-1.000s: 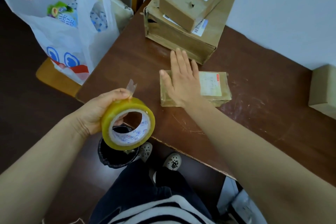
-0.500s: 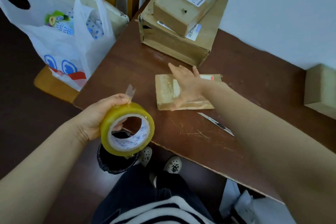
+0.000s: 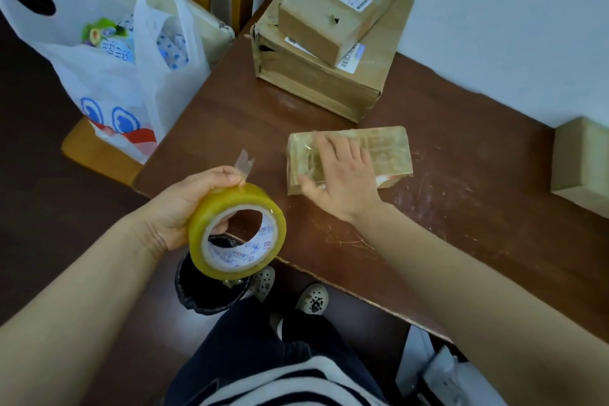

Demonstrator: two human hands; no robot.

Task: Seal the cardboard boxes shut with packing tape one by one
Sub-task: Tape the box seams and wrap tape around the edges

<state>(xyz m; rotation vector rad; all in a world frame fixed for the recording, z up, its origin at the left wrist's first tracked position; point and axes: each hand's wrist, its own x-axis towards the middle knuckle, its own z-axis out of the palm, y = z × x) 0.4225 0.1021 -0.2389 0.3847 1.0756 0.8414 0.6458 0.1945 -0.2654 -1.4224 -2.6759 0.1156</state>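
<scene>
The tape roll (image 3: 230,199) is gripped by the left hand (image 3: 184,204), held off the table (image 3: 461,208) edge. The box (image 3: 389,152) is pressed flat on the table by the right hand (image 3: 346,181), fingers straight.

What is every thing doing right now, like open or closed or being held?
tape roll, gripped by the left hand, loose end sticking up.
flat box, lying closed on the table, right hand resting on top.
small box, closed, stacked on the big box.
big box, closed, corner torn.
plastic bag, open at the top.
</scene>
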